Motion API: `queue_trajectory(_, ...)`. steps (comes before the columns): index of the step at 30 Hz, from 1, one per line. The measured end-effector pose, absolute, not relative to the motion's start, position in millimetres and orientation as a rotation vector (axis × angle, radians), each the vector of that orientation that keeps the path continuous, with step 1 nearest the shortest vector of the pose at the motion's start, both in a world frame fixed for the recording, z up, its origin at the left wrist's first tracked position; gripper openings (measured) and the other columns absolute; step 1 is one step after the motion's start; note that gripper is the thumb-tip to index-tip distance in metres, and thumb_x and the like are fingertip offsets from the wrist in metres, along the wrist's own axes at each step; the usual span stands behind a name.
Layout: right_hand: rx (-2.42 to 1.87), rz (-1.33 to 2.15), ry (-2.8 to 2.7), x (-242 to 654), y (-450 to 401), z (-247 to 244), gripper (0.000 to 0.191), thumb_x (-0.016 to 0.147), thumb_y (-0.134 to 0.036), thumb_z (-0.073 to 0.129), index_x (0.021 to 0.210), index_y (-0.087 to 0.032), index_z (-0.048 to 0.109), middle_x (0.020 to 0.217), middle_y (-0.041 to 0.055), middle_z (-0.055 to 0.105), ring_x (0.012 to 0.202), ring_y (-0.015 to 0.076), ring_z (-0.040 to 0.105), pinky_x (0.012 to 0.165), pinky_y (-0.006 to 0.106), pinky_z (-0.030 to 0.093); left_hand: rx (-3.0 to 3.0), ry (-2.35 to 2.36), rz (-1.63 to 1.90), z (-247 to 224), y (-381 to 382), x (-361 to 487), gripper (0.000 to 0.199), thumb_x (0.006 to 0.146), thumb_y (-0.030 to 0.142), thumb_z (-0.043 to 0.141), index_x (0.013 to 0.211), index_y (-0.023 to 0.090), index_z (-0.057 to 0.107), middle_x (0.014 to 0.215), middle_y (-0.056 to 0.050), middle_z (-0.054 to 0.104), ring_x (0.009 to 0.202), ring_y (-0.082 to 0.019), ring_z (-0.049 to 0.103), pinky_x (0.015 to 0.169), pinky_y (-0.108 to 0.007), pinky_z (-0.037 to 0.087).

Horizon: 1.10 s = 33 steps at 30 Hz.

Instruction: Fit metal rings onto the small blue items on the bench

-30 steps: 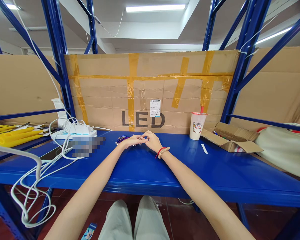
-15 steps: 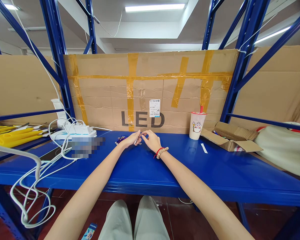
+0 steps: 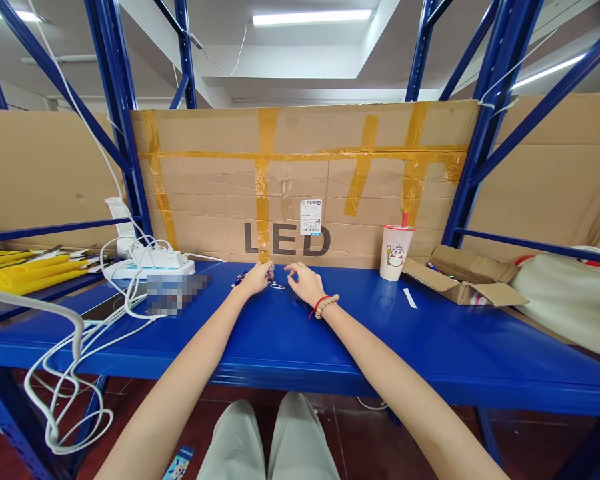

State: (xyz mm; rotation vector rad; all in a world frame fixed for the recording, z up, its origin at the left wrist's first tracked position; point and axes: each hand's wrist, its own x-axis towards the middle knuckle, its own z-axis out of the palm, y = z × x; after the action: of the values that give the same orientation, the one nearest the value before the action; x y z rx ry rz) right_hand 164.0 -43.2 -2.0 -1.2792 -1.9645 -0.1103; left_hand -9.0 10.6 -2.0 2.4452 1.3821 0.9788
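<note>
A bare left hand (image 3: 257, 280) curls, its hold unclear, beside a small, shiny dark-blue trinket (image 3: 237, 279) at its outer side, a slim silvery loop (image 3: 278, 286) between it and the loosely parted right hand (image 3: 306, 285).

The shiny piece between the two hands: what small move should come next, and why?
Perhaps ease the right hand slightly left to pinch the shiny piece: it shows in the gap between the hands, close to the left hand, and the right looks free.
</note>
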Motion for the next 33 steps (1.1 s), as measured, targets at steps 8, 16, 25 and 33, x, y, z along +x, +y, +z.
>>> queue_trajectory(8, -1.283, -0.095, -1.968, 164, -44, -2, 0.022, 0.079, -0.019, 0.047, 0.098, -0.025, 0.059, 0.089, -0.0030, 0.059, 0.065, 0.0095, 0.053, 0.056, 0.022, 0.033, 2.556, 1.395, 0.815, -6, 15, -11, 0.022, 0.064, 0.002, 0.050, 0.077, 0.020, 0.048, 0.079, -0.002, 0.060, 0.086, -0.020, 0.051, 0.076, -0.028, 0.039)
queue_trajectory(16, -1.286, -0.105, -1.977, 164, -42, -3, 0.023, 0.079, -0.020, 0.047, 0.098, -0.025, 0.059, 0.089, -0.0028, 0.059, 0.064, 0.0094, 0.052, 0.054, 0.023, 0.032, 2.557, 1.354, 0.780, -10, 21, -11, 0.024, 0.063, 0.001, 0.049, 0.079, 0.019, 0.047, 0.075, 0.000, 0.059, 0.076, -0.016, 0.052, 0.073, -0.027, 0.040)
queue_trajectory(25, -1.275, -0.091, -1.979, 164, -43, -3, 0.022, 0.079, -0.020, 0.047, 0.097, -0.026, 0.059, 0.089, -0.0025, 0.059, 0.065, 0.0099, 0.053, 0.056, 0.022, 0.033, 2.536, 1.228, 0.813, -10, 20, -9, 0.018, 0.061, 0.006, 0.051, 0.074, 0.019, 0.047, 0.075, -0.001, 0.060, 0.074, -0.017, 0.052, 0.070, -0.027, 0.039)
queue_trajectory(33, -1.262, -0.065, -1.985, 164, -44, -2, 0.020, 0.078, -0.019, 0.050, 0.094, -0.025, 0.060, 0.087, -0.0034, 0.059, 0.064, 0.0087, 0.053, 0.057, 0.022, 0.034, 2.395, 1.154, 0.894, -5, 12, -3, 0.019, 0.059, 0.007, 0.052, 0.070, 0.019, 0.043, 0.064, 0.003, 0.056, 0.063, -0.014, 0.049, 0.064, -0.025, 0.037)
